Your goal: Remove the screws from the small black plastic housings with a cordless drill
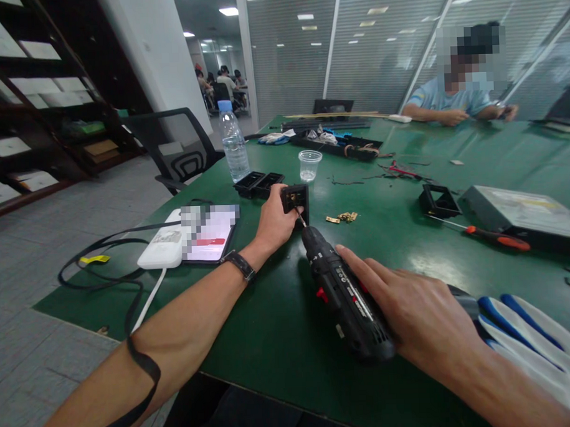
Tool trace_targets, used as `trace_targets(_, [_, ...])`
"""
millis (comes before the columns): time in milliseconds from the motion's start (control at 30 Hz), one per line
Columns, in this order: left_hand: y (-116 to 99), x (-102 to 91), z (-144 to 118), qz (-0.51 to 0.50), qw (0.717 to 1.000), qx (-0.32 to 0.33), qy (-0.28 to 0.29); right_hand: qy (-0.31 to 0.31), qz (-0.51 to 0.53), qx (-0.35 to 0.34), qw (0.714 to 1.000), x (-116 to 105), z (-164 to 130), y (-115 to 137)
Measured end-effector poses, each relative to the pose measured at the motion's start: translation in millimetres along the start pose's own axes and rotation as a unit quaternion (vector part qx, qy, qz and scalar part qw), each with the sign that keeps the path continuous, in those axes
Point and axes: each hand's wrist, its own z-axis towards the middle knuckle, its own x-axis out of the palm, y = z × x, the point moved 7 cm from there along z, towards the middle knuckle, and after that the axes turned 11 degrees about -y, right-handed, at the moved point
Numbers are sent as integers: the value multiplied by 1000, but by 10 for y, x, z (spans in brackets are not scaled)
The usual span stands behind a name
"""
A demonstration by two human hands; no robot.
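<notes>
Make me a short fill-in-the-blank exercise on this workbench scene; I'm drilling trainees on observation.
1. The right hand holds a black power ____.
2. The left hand steadies a small black ____ on the table.
3. Behind the plastic cup, to its left, stands a water ____.
4. The screwdriver has an ____ handle.

Missing words: drill; box; bottle; orange

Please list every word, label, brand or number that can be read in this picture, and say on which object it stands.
No text can be read.
Power drill, held by the right hand: red and white label, too small.
Phone: screen blurred.
Water bottle: label illegible.
Grey box: sticker too faint.
</notes>
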Motion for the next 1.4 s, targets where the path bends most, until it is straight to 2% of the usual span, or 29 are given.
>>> trace_targets(367, [9,0,0,-3,1000,-4,-4,-9,-33,-10,999,40,19,7])
trace_targets(1400, [4,5,13,14,1000,1,-2,-11,-6,-19,1000,-29,56,74])
